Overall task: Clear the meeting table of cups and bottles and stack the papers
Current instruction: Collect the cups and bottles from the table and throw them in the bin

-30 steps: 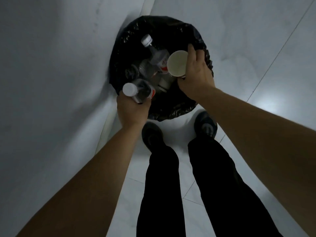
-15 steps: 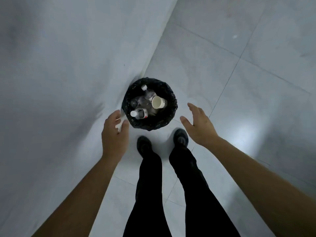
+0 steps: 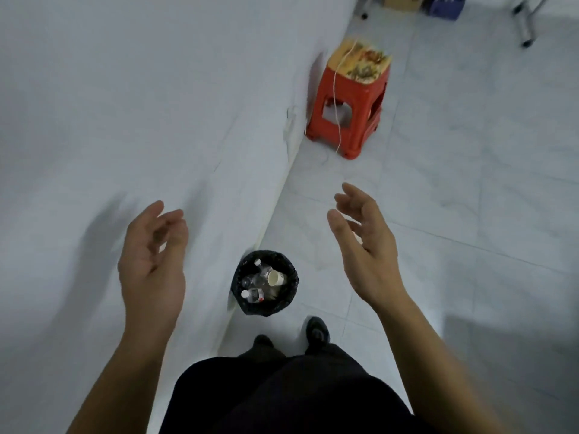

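**Asker:** Head view: what has just changed?

**Me:** A second ago my left hand [image 3: 150,261] held a bottle [image 3: 253,295] and my right hand [image 3: 366,249] a paper cup [image 3: 275,278] over the bin [image 3: 266,311]. Both now lie inside it. My hands are empty, fingers loosely spread, raised well above the bin.

**Asker:** And for the task?

**Me:** That load is cleared, I'd judge. The table and papers are out of sight.

**Asker:** Any writing?

**Me:** There's a red band on the bottle's label, but no words I can read.

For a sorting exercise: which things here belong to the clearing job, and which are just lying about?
Job: bin, bottles, cup, left hand, right hand.
Lying about: stool, cord.
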Motion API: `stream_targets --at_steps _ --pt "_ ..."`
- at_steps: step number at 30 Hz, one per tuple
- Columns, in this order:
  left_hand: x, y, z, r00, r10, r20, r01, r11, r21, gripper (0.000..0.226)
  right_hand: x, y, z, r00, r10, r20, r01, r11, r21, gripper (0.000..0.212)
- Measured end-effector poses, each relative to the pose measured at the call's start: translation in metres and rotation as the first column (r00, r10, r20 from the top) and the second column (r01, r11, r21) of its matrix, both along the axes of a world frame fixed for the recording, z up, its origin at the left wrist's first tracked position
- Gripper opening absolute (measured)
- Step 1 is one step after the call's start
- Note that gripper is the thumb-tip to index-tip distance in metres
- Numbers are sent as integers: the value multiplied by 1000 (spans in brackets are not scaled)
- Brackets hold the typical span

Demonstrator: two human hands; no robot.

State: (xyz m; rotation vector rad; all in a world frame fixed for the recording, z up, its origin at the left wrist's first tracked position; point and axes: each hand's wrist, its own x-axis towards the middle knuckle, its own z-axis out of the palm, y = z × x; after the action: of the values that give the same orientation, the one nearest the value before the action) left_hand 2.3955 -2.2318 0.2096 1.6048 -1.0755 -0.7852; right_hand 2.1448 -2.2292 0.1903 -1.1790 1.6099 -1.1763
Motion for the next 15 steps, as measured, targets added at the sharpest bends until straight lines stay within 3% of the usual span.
stream_targets --at_steps 6,15 --pt "-16 0 43 982 -190 -16 188 978 -95 37 -24 61 18 956 -248 155 265 959 -103 38" --pt "-8 5 40 859 -502 -103 493 864 -105 38 13 142 23 830 -551 85 556 829 -60 39"
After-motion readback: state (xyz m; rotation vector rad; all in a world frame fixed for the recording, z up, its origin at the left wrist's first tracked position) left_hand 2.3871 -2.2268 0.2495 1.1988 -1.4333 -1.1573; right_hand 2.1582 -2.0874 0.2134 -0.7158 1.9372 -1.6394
